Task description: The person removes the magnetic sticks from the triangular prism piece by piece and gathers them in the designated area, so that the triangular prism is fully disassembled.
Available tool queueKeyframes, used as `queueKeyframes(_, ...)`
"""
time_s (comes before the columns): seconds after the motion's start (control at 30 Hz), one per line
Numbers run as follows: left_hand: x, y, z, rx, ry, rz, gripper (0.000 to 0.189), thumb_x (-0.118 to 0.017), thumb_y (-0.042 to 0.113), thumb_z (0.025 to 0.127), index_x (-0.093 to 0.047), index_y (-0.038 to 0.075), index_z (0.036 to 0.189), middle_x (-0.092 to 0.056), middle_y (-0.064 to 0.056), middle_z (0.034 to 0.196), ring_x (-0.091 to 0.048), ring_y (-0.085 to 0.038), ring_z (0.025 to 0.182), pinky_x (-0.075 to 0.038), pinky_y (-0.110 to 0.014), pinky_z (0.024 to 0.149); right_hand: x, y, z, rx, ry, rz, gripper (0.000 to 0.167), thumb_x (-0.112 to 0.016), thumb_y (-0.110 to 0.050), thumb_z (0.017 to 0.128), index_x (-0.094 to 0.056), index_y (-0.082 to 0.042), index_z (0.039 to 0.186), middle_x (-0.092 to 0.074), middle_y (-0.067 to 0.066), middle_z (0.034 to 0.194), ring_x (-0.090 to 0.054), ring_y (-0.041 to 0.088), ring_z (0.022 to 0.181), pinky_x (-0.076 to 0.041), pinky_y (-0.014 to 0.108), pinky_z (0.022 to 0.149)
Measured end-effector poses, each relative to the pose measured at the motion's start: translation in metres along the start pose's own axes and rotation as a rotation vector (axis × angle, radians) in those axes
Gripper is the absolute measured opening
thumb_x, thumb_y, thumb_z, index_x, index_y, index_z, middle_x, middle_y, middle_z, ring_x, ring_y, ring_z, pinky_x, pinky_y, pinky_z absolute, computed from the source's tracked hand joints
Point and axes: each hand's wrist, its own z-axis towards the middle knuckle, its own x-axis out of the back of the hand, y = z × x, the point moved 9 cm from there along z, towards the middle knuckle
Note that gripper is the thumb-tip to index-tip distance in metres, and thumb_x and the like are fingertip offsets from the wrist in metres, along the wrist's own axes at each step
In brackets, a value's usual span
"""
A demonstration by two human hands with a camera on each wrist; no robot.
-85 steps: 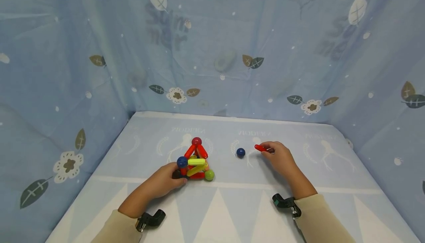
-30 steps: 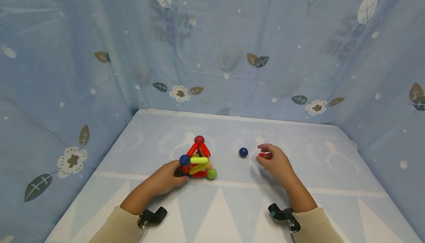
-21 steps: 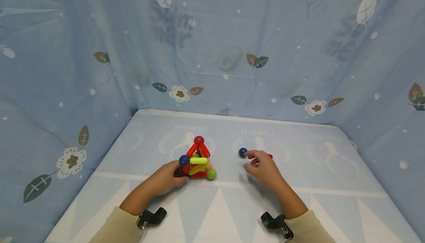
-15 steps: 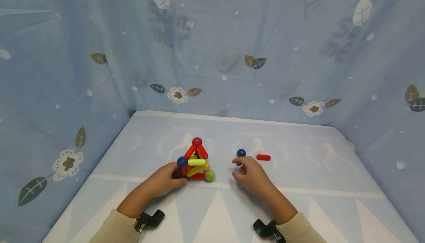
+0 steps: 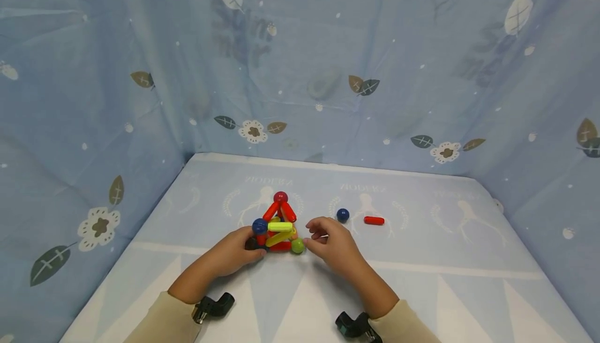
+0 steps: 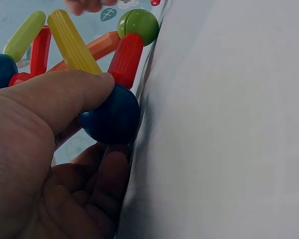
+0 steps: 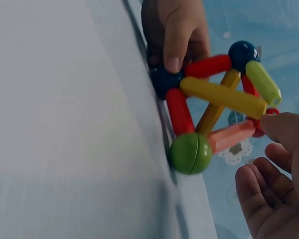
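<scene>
A structure of magnetic rods and balls (image 5: 281,237) stands on the table in the head view, with red, yellow, orange and lime rods. My left hand (image 5: 229,254) grips its near-left corner, thumb and fingers around a dark blue ball (image 6: 112,117). At the structure's right side is my right hand (image 5: 335,244), fingers loosely bent and holding nothing. Its thumb tip is close by the green ball (image 5: 297,246) in the head view. From the right wrist, that thumb overlaps the free end of a yellow rod (image 7: 224,95). A red ball (image 5: 280,198) tops the structure's far corner.
Right of the structure lie a loose dark blue ball (image 5: 342,215) and a single red rod (image 5: 374,220). The table (image 5: 422,249) has a pale blue and white patterned cover. A blue patterned curtain (image 5: 300,72) surrounds it at the back and sides.
My right hand has let go of the red rod, leaving it on the table. It has moved left past the loose blue ball to the structure. My left hand keeps its grip.
</scene>
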Motion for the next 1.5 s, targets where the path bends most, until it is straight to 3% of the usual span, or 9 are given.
queueKeyframes(0.3, 0.001, -0.001, 0.001, 0.005, 0.010, 0.011, 0.043, -0.084, 0.023, 0.090, -0.067, 0.019, 0.129, -0.070, 0.001, 0.123, -0.064, -0.019, 0.114, -0.049, -0.056, 0.108, -0.015, -0.022, 0.007, 0.013, 0.005, 0.135, 0.025, -0.080, -0.024, 0.095, -0.071, -0.016, 0.117, -0.069, -0.003, 0.112, -0.070, 0.015, 0.105, -0.060, 0.027, 0.090)
queueKeyframes(0.6, 0.005, -0.003, -0.001, 0.006, 0.004, 0.002, 0.050, -0.083, 0.026, 0.091, -0.064, 0.019, 0.137, -0.067, -0.002, 0.137, -0.060, -0.028, 0.132, -0.042, -0.060, 0.115, -0.024, -0.028, 0.008, 0.009, 0.020, 0.121, 0.019, -0.078, -0.021, 0.096, -0.071, -0.016, 0.113, -0.074, -0.001, 0.110, -0.072, 0.015, 0.099, -0.061, 0.026, 0.083)
queueKeyframes(1.0, 0.001, -0.002, 0.001, 0.008, -0.002, 0.001, 0.048, -0.083, 0.026, 0.091, -0.065, 0.019, 0.134, -0.068, -0.002, 0.133, -0.061, -0.025, 0.126, -0.044, -0.058, 0.113, -0.024, -0.002, 0.007, -0.110, 0.003, 0.102, 0.014, -0.073, -0.018, 0.097, -0.074, -0.022, 0.110, -0.074, -0.003, 0.113, -0.071, 0.012, 0.094, -0.062, 0.029, 0.080)
queueKeyframes(1.23, 0.004, -0.005, 0.000, 0.029, 0.004, 0.010, 0.051, -0.084, 0.026, 0.090, -0.064, 0.020, 0.137, -0.067, -0.002, 0.136, -0.059, -0.027, 0.131, -0.042, -0.060, 0.115, -0.026, 0.007, 0.009, -0.129, -0.012, 0.174, 0.014, -0.071, -0.017, 0.097, -0.074, -0.019, 0.110, -0.073, 0.000, 0.114, -0.070, 0.012, 0.095, -0.060, 0.029, 0.080)
queueKeyframes(1.5, 0.000, -0.002, 0.001, 0.012, -0.006, 0.002, 0.045, -0.083, 0.025, 0.091, -0.066, 0.020, 0.132, -0.069, 0.000, 0.128, -0.061, -0.023, 0.121, -0.045, -0.059, 0.112, -0.016, 0.021, 0.007, -0.184, 0.010, 0.225, 0.014, -0.070, -0.018, 0.098, -0.075, -0.019, 0.111, -0.072, 0.001, 0.118, -0.069, 0.016, 0.097, -0.061, 0.033, 0.086)
